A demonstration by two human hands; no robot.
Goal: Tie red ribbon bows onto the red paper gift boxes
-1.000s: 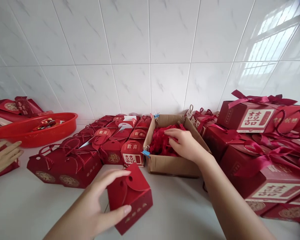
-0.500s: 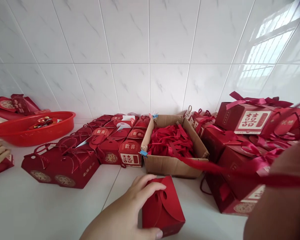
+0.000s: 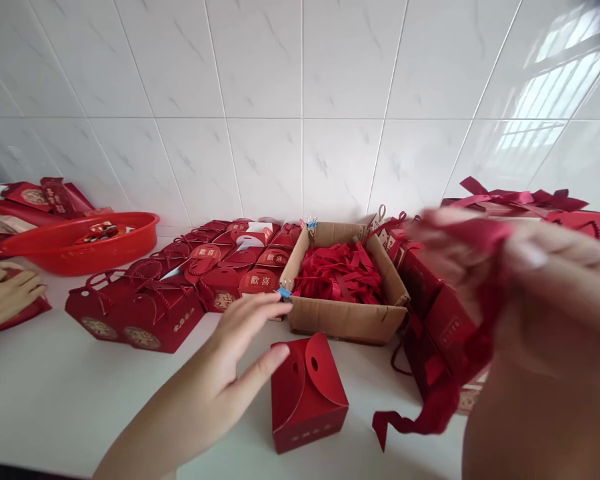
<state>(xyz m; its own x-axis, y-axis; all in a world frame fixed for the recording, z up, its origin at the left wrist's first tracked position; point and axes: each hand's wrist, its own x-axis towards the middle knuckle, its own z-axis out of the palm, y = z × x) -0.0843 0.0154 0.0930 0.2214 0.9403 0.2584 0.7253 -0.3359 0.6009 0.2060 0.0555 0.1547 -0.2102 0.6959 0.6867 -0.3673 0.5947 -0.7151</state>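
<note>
One carton (image 3: 347, 321) stands behind the lone red box (image 3: 313, 403).

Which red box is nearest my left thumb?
The red box right in front of the cardboard carton. It stands by itself on the white counter, while the boxes beyond your left hand are packed together.

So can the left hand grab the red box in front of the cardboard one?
Probably yes: the left hand is open right beside the red box, and nothing seems to stand between them.
</note>
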